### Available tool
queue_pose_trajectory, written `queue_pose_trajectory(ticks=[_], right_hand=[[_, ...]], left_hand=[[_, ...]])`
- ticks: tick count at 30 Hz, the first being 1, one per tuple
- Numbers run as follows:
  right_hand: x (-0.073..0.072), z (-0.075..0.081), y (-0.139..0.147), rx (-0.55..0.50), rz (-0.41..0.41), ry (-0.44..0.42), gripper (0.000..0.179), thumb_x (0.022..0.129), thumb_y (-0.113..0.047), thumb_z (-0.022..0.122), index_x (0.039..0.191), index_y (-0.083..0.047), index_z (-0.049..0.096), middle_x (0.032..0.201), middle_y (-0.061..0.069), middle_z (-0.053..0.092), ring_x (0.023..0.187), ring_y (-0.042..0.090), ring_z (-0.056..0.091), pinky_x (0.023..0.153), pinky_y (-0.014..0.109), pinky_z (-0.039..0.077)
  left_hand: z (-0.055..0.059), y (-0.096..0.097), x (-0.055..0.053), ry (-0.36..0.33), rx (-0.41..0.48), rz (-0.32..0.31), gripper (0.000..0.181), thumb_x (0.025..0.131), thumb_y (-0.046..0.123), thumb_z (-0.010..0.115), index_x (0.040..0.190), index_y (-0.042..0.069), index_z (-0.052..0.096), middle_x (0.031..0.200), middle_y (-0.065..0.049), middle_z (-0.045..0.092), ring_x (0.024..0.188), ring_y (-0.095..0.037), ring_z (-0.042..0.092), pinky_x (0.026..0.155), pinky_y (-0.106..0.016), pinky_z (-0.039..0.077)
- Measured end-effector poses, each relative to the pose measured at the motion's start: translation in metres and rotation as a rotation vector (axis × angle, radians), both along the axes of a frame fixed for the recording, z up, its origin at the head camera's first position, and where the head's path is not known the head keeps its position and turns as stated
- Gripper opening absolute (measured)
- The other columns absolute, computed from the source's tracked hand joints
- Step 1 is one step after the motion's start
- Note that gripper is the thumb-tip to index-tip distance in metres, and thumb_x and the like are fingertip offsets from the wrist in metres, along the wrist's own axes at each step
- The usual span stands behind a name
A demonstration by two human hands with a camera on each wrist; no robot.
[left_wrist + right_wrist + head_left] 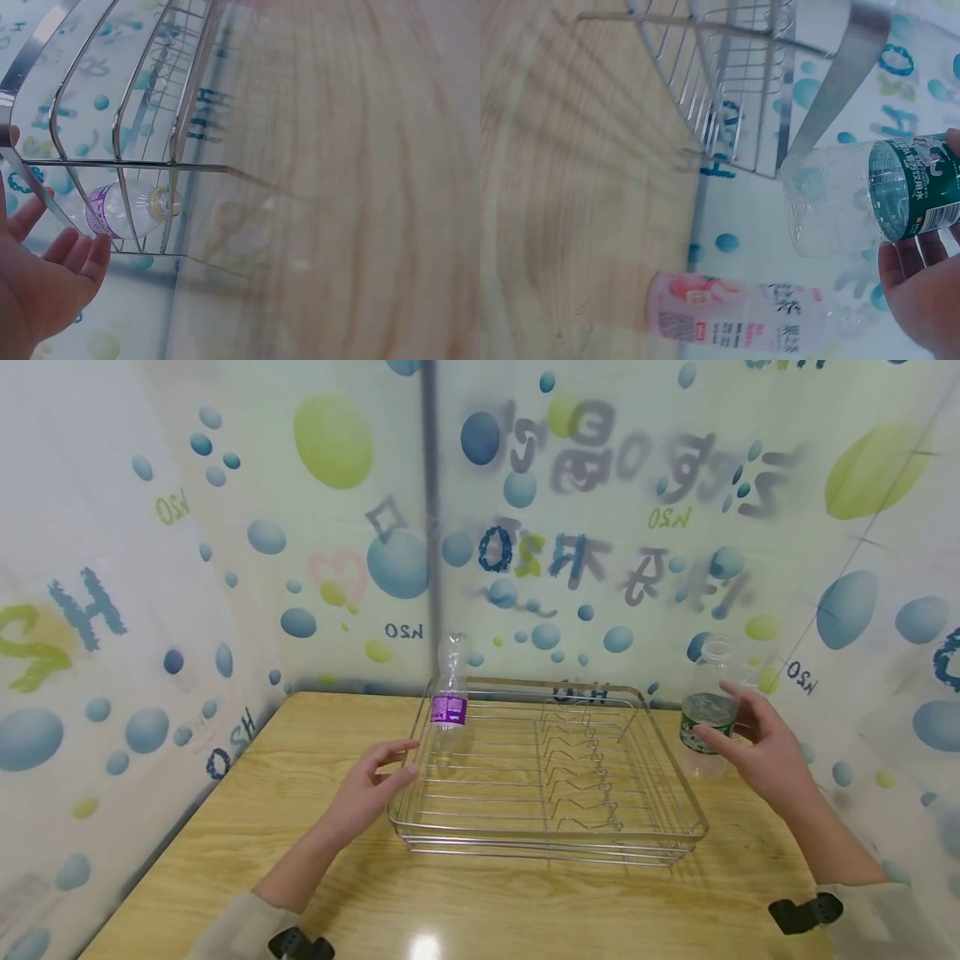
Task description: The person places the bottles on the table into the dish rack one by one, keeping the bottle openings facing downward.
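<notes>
My right hand (pixel 768 756) grips a clear plastic bottle (pixel 829 199) with a green label, thumb in front and fingers behind. The bottle is upright, mouth up, its base above the table to the right of the wire dish rack (pixel 543 837). My left hand (pixel 367 789) is at the rack's left rim, fingertips and thumb at the rim with a gap between them. Just inside that side, a clear bottle with a purple label (pixel 448 710) stands upside down, yellow cap low. It shows through the wires beyond the left fingers (pixel 94 259).
A pink-labelled bottle (pixel 735 311) stands on the table beyond the held bottle, mostly hidden in the head view. Wire dividers (pixel 573 768) line the rack's right half. A patterned curtain (pixel 360 568) borders the wooden table (pixel 465 910) behind and at both sides.
</notes>
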State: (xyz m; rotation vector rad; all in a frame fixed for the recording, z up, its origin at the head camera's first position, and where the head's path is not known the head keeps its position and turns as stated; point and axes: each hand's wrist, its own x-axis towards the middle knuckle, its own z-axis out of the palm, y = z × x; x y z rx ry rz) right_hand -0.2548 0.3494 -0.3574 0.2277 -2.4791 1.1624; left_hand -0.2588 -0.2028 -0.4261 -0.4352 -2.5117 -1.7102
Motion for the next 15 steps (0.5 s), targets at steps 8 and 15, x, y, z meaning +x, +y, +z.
queue_pose_trajectory(ticks=[8,15], right_hand=[[0.006,0.019,-0.027,0.053,0.042,0.096,0.080,0.101,-0.014,0.081,0.167,-0.005,0.037,0.142,0.016,0.054,0.117,-0.016,0.046,0.093,-0.002,0.037],[0.011,0.027,-0.052,0.133,0.087,0.153,0.081,0.095,-0.012,0.087,0.163,-0.004,0.044,0.144,0.020,0.057,0.119,-0.012,0.042,0.096,0.001,0.034]], left_hand=[[0.014,0.005,-0.004,0.133,0.042,0.059,0.042,0.108,0.017,0.071,0.147,0.003,0.063,0.158,-0.015,0.052,0.146,-0.030,0.048,0.118,-0.036,0.050],[0.030,0.012,-0.007,0.224,0.081,0.049,0.042,0.106,0.013,0.072,0.145,0.000,0.063,0.151,-0.018,0.061,0.137,-0.030,0.059,0.114,-0.029,0.054]])
